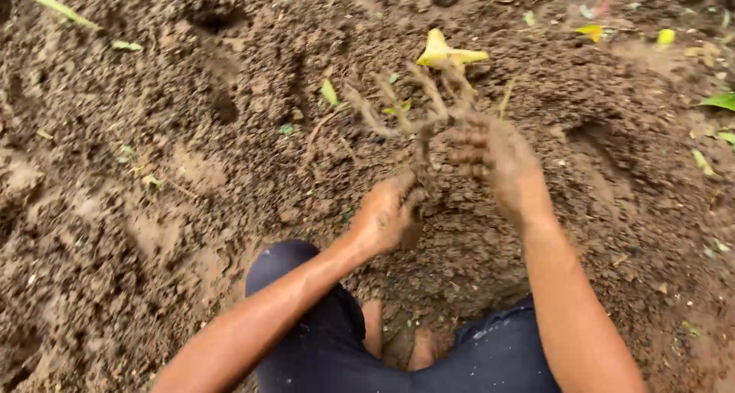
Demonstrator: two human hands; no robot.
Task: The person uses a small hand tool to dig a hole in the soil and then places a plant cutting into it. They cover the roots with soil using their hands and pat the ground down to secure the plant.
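The left hand point(383, 218) had its fingers wrapped round the stem of a muddy root clump point(413, 113), lifted just above the loose soil point(153, 209). The right hand point(498, 167), fingers curled, rubbed dirt off it. Shaking clean seemed underway; steady grip needed.

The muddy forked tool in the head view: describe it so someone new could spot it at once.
Start at the two muddy hands above the person's knees. The left hand grips a short handle; follow it up to the hand fork, beside the right hand. Its several curved, mud-caked prongs fan out just below a yellow leaf, unlike the loose soil around it.
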